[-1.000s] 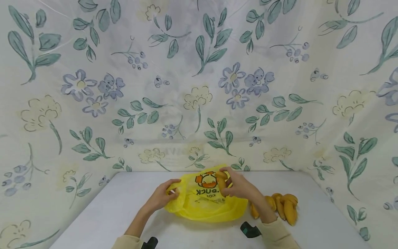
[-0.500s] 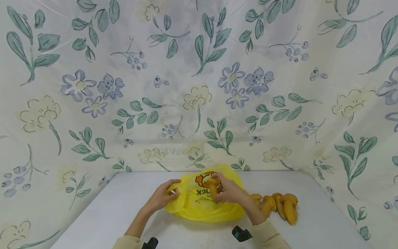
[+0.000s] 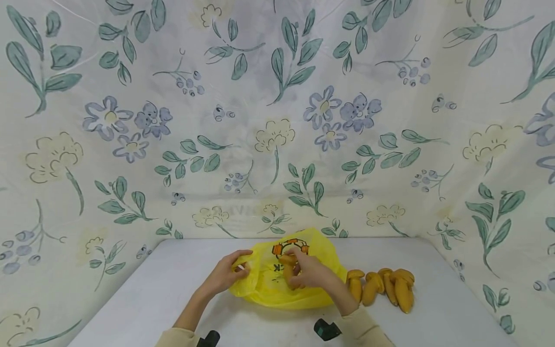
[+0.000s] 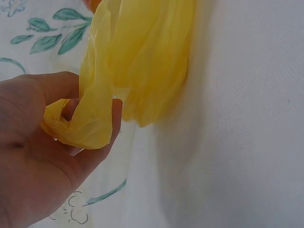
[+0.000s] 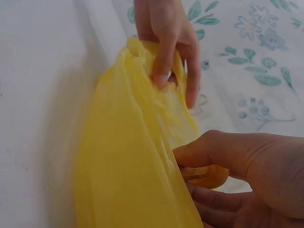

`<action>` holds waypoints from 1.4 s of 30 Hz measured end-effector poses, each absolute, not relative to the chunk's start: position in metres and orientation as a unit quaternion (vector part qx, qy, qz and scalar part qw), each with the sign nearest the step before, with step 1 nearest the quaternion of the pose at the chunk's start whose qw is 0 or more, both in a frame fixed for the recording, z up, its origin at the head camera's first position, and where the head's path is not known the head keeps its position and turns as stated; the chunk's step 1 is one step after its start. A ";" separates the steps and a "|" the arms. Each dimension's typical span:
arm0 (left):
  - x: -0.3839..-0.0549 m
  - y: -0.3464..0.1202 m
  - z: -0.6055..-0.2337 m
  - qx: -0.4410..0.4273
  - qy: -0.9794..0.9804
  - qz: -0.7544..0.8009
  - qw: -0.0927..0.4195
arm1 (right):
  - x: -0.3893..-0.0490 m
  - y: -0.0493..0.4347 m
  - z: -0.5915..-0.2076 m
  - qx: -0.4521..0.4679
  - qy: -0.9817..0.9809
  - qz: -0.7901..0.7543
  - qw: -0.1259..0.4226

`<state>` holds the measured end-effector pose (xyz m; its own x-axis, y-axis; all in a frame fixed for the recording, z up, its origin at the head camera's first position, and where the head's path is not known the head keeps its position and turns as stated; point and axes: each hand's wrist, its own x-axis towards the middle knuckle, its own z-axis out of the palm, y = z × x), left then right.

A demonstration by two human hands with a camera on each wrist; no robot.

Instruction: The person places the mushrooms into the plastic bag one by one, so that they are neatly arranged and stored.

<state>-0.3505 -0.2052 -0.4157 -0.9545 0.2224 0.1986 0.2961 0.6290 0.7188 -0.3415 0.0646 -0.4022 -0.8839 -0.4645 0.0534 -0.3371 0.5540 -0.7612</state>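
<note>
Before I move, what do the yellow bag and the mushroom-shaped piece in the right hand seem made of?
Yellow bag: likely thin plastic film with a soft sheen; it wrinkles and looks partly translucent.
Mushroom-shaped piece: smooth, ochre, fairly matte; could be real mushroom or moulded imitation, which these views don't settle.

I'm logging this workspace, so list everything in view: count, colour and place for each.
Table: one, white, low in the head view
Floral backdrop: one, whitish, behind the table
Duck-print plastic bag: one, yellow, mid-table
Loose mushrooms: four, orange-brown, on the table, right of the bag
Held mushroom: one, orange-brown, in the right hand
Wrist devices: two, dark, beside the sleeves
Sleeves: two, beige, bottom edge
Left hand: one, bare, gripping the bag
Right hand: one, bare, holding that mushroom
</note>
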 end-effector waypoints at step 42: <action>-0.350 -0.203 -0.414 -0.154 -0.897 -0.414 0.029 | -0.361 0.013 -0.418 -0.178 0.866 -0.454 0.110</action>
<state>-0.3503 -0.2031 -0.4140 -0.9508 0.2528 0.1789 0.3001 0.6092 0.7341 -0.3612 0.0129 -0.4184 -0.9128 -0.4073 -0.0291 -0.2082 0.5255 -0.8249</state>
